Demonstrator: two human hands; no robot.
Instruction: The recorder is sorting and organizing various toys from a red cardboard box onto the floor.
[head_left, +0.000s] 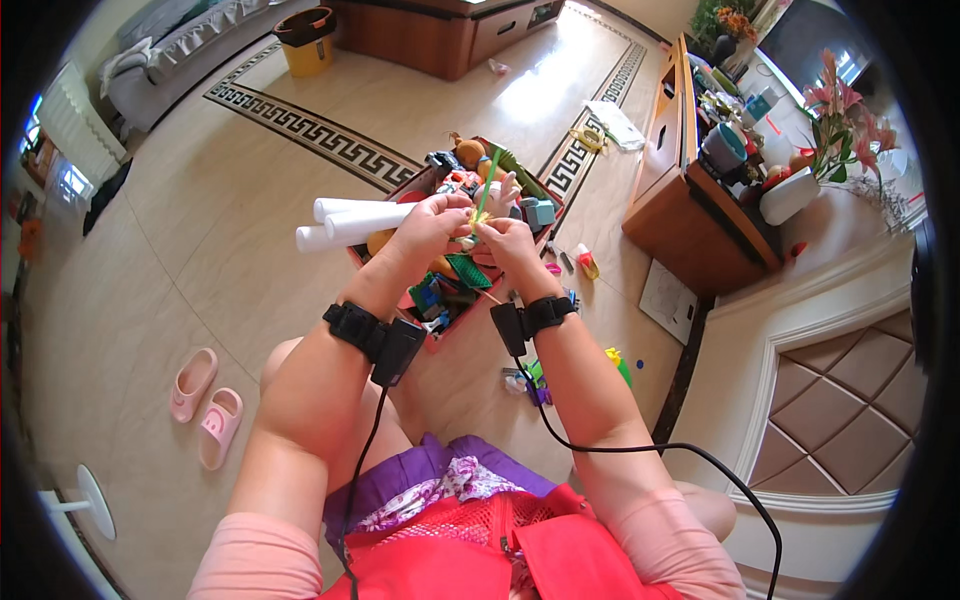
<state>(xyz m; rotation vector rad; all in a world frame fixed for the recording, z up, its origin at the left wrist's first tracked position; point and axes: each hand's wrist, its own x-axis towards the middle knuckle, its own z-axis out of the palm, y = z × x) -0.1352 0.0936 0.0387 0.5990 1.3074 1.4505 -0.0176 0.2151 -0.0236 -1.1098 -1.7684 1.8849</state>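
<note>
My left hand (436, 225) and my right hand (511, 244) meet above a red-rimmed box (553, 216) full of toys. Pinched between their fingertips is a small tuft of yellow shredded material (478, 218). A thin green strip (490, 180) rises from it; how the two are joined is too small to tell. Several white tubes (367, 223) jut out to the left from behind my left hand, over the box's edge. Whether that hand touches them is hidden. Below my hands the box holds a green building plate (469, 271), and a pale plush toy (496, 196) lies behind them.
Loose small toys (534, 381) and a small red-and-yellow bottle (587, 262) lie on the floor at right. A wooden cabinet (679, 217) stands beyond. Pink slippers (208, 409) are at left, a yellow bin (306, 56) farther back. Cables (615, 449) trail from both wrist devices.
</note>
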